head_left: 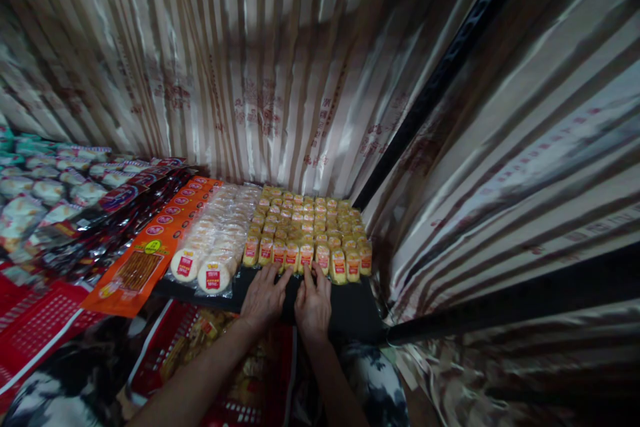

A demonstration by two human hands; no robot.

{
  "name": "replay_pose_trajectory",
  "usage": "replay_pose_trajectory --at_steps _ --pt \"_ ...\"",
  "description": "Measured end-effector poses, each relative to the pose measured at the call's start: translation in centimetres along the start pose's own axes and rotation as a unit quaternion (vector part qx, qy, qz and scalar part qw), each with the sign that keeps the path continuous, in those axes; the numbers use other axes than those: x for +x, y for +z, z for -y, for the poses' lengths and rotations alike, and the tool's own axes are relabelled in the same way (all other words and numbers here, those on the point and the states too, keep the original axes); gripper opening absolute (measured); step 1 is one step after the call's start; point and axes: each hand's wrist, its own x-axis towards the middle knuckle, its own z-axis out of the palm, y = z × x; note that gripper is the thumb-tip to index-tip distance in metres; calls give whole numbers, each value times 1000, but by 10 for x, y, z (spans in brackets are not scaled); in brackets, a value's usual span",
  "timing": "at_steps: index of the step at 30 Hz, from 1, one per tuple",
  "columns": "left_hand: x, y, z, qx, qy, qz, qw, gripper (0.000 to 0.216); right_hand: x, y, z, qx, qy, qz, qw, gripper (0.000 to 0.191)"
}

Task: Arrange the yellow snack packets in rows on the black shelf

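Several small golden snack packets (306, 255) with red-and-white labels stand in rows on a dark shelf (353, 307). At their front row, my left hand (264, 297) lies palm down with its fingers stretched out, the tips against the lower edge of the packets. Close to its right, my right hand (313, 307) reaches forward, its extended fingertips touching the fronts of the middle packets. Neither hand appears to grip anything. White round rice crackers (213, 273) in clear wrappers lie in two columns left of the golden packets.
Below the shelf sits a red basket (293, 373) containing more golden packets. An orange snack bag (135, 273), dark packs (145, 213) and white packets (50, 190) spread leftward. Another red basket (43, 320) is at lower left. Striped curtain (280, 80) and a black pole (425, 107) stand behind.
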Motion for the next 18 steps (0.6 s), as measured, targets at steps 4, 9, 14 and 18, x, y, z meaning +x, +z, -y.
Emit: replay_pose_trajectory --at_steps 4,9,14,18 --pt "-2 -1 1 -10 5 0 1000 54 -1 0 0 19 5 2 1000 45" --pt "7 -4 -6 -46 54 -24 997 50 0 0 1 34 20 3 999 46" --pt "26 -1 -23 -86 29 -41 995 40 -1 3 -4 57 15 0 998 45" --pt "30 9 -26 -69 18 -40 997 41 -2 -4 -6 70 -4 -13 997 45"
